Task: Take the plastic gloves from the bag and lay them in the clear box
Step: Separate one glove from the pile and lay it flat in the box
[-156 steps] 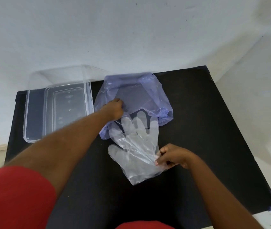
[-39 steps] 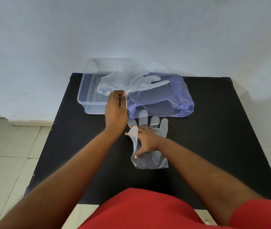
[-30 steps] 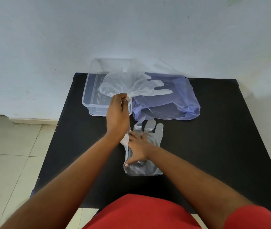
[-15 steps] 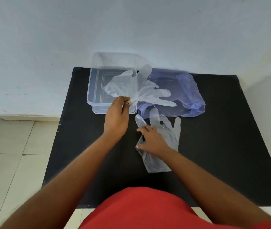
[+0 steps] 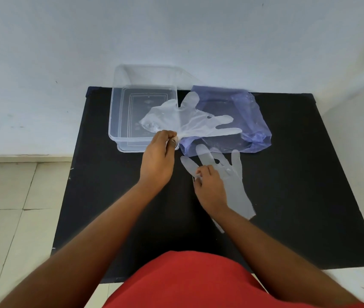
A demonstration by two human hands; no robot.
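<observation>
My left hand (image 5: 157, 160) pinches the cuff of a clear plastic glove (image 5: 195, 121) at the near right corner of the clear box (image 5: 115, 121). That glove hangs partly over the box and partly over the purple bag (image 5: 251, 121), fingers pointing right. A second clear glove (image 5: 235, 185) lies flat on the black table (image 5: 298, 196), fingers pointing away from me and touching the bag's near edge. My right hand (image 5: 210, 188) rests on its left side, fingertips pinching near the thumb.
The box stands at the table's far left corner against a white wall (image 5: 176, 36), with the bag beside it on the right. Tiled floor (image 5: 16, 207) lies left of the table. My red shirt (image 5: 187, 283) fills the bottom of the view.
My left hand has carried the first glove leftward from the bag to the box's corner. My right hand shifted on the flat glove, which now lies spread out and angled right.
</observation>
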